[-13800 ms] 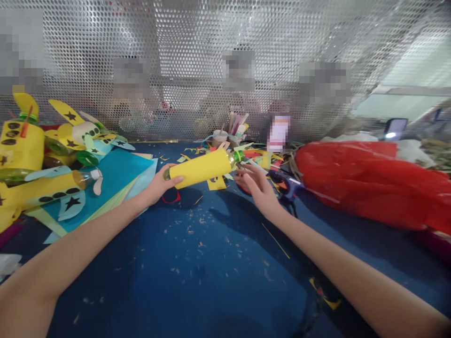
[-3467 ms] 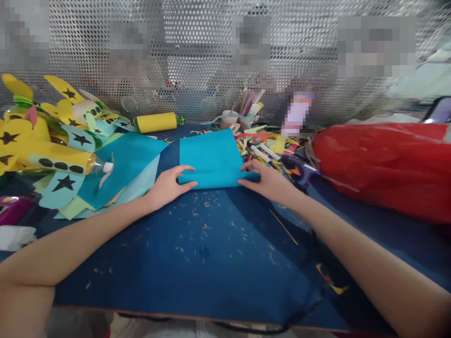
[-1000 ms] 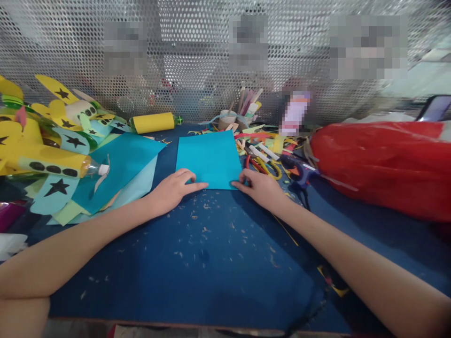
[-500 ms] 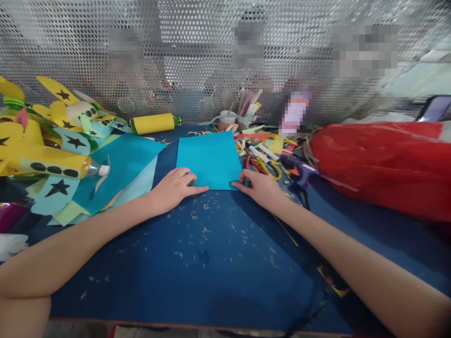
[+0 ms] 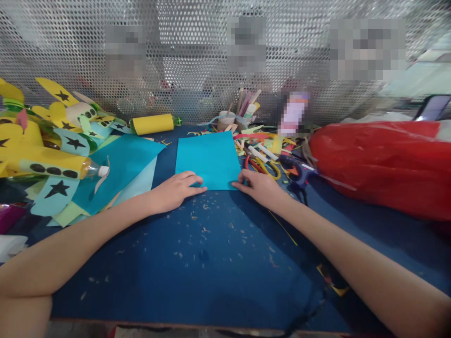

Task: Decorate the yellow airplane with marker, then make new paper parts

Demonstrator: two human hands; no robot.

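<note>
A folded turquoise paper sheet (image 5: 208, 157) lies flat on the dark blue table (image 5: 211, 263). My left hand (image 5: 173, 192) rests on its near left corner, fingers stretched flat and pressing the near edge. My right hand (image 5: 259, 186) sits at the near right corner with fingers curled, fingertips pinching the paper's edge. A yellow paper-wrapped bottle (image 5: 152, 124) lies at the back, away from both hands.
Yellow bottle airplanes with black stars (image 5: 45, 141) pile up at the left over loose turquoise sheets (image 5: 123, 162). Paper scraps, scissors (image 5: 264, 167) and a glue gun (image 5: 298, 172) lie right of the sheet. A red plastic bag (image 5: 384, 164) fills the right. A perforated metal screen (image 5: 197, 56) stands behind.
Over the last second my left fingers slid slightly along the paper's near edge; the sheet and my right hand hardly moved. Earlier I held the yellow bottle, which now lies at the back.
</note>
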